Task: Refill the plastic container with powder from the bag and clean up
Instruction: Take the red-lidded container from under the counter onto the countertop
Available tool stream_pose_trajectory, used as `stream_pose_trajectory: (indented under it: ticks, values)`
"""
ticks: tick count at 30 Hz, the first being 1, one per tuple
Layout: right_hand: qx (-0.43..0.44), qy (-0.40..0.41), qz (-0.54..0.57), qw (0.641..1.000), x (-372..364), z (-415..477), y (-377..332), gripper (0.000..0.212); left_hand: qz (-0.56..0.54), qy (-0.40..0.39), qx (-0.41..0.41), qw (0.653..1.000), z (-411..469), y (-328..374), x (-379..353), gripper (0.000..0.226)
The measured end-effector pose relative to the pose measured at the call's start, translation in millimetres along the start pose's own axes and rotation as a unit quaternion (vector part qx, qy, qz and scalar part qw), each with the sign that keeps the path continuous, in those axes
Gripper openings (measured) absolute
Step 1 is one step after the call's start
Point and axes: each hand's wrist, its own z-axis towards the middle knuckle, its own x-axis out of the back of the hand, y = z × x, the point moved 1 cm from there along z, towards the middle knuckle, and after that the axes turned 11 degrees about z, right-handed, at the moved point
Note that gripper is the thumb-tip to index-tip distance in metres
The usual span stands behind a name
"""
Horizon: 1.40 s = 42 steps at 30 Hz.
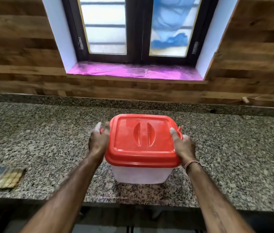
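Note:
A translucent plastic container (139,174) with a red lid (141,142) stands on the granite counter (40,132), straight ahead of me. The lid is on and has a moulded grip in its middle. My left hand (98,139) grips the red side handle on the container's left. My right hand (182,145) grips the red handle on its right, thumb resting on the lid's edge. White powder dusts the fingers of both hands. No powder bag is in view.
A flat dark and yellow packet (2,178) lies at the counter's left near the front edge. A window with a pink-lined sill (133,71) sits in the wood-panelled wall behind the counter. The counter's front edge runs just below the container.

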Motion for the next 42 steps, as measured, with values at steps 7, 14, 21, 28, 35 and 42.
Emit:
stream_pose_trajectory:
  ticks: [7,14,21,28,35,42]
  values:
    - [-0.048,0.062,0.051,0.996,2,6,1,0.063,0.145,0.008,-0.055,0.988,4,-9,-8,0.107]
    - [-0.122,0.090,0.164,0.975,4,6,10,0.052,0.118,0.000,-0.051,0.992,7,-5,-6,0.105]
    - [0.037,0.175,0.029,0.983,8,-5,3,0.028,0.120,-0.006,-0.048,0.992,-1,2,-6,0.094]
    - [0.033,0.017,-0.070,0.997,7,-12,8,0.076,-0.078,-0.083,0.067,0.991,-1,0,-3,0.058]
    - [0.069,-0.005,0.007,0.998,-1,-38,-6,0.057,-0.043,-0.051,0.030,0.997,-8,4,1,0.061]
    - [0.082,-0.026,0.088,0.992,0,-43,-15,0.075,-0.077,-0.067,-0.015,0.995,-13,10,8,0.073]
